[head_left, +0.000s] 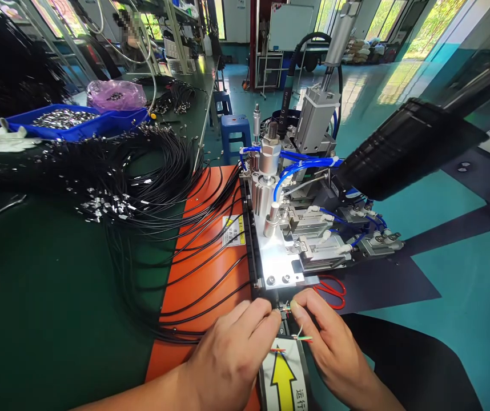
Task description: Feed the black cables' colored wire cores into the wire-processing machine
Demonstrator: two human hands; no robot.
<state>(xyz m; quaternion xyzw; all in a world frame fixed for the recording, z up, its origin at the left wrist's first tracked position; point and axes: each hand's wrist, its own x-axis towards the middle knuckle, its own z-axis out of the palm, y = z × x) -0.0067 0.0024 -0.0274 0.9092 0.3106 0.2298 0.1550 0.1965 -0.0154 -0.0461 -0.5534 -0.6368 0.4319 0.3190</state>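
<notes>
My left hand (239,342) is closed at the front of the machine, its thumb and fingers pinched on a black cable whose body is mostly hidden beneath it. From its fingertips, thin coloured wires (286,309) reach across to my right hand (334,348). The thumb and forefinger of that hand pinch the wires. Just below, other stripped wire ends (304,339) in red, green and white stick out over a guide plate with a yellow arrow (284,379). The lit metal head of the machine (277,260) stands directly beyond both hands.
Black cables (211,279) fan over the orange base (202,228) from a large coil (163,154) on the green table (56,297). Red-handled scissors (333,292) lie right of the machine. Blue trays (77,130) of small metal parts and a blue stool (235,134) stand farther back.
</notes>
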